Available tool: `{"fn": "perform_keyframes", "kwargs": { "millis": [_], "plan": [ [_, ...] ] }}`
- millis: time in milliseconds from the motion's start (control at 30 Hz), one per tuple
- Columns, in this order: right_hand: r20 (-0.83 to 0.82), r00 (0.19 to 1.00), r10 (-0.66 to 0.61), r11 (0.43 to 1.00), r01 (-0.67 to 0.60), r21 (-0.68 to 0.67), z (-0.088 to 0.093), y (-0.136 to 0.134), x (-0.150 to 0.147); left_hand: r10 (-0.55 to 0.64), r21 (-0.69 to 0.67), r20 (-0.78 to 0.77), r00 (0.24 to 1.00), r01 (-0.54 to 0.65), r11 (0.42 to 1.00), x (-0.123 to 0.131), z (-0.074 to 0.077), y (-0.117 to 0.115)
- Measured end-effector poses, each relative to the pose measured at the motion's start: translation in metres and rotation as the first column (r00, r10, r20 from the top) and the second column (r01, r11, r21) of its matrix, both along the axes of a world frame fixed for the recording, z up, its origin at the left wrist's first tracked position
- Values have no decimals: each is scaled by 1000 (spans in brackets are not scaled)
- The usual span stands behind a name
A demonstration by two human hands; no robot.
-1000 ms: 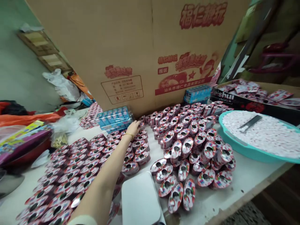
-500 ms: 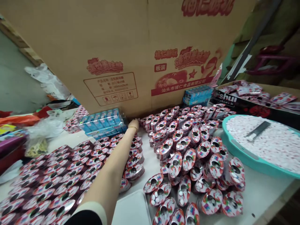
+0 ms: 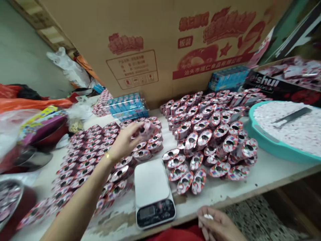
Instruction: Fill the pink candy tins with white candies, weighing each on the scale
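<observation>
Hands well apart: my left hand (image 3: 122, 142) grips a red-and-white oval candy container (image 3: 147, 130) above matching containers (image 3: 200, 134) on the white surface (image 3: 250, 187); my right hand (image 3: 215, 224) holds small white mints (image 3: 208, 217) beyond the edge, near a white digital scale (image 3: 151, 187).

1. The left hand (image 3: 122, 142), a gold bangle (image 3: 107, 155) on its wrist, grips a red-and-white candy pack (image 3: 146, 130) above rows of similar packs (image 3: 85, 154).
2. The right hand (image 3: 215, 224) pinches white tablets (image 3: 208, 217) just past the table's (image 3: 250, 190) front edge.
3. A digital kitchen scale (image 3: 152, 190) stands near that edge, between two groups of packs.
4. A teal tray (image 3: 276, 147) of white candies (image 3: 283, 134) sits at the right.
</observation>
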State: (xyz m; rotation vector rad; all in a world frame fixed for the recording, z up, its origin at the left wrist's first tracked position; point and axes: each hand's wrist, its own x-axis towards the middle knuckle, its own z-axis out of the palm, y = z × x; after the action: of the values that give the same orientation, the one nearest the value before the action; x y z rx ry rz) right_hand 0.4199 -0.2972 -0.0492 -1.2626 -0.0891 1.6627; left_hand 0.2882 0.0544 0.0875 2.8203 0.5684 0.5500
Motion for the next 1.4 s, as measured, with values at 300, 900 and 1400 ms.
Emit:
{"fn": "perform_keyframes", "kwargs": {
  "millis": [300, 900, 1400],
  "plan": [
    [-79, 985, -154, 986, 158, 51, 25, -4, -33, -32, -185, -178, 984, -1, 983, -85, -72, -119],
    [313, 931, 189, 954, -249, 164, 75, 41, -41, 554, -255, 200, 808, -503, 826, -197, -177, -194],
    [983, -100, 155, 692, -699, -181, 94, 169, -60, 544, -159, 217, 810, -521, 839, -201, -191, -191]
  ]
}}
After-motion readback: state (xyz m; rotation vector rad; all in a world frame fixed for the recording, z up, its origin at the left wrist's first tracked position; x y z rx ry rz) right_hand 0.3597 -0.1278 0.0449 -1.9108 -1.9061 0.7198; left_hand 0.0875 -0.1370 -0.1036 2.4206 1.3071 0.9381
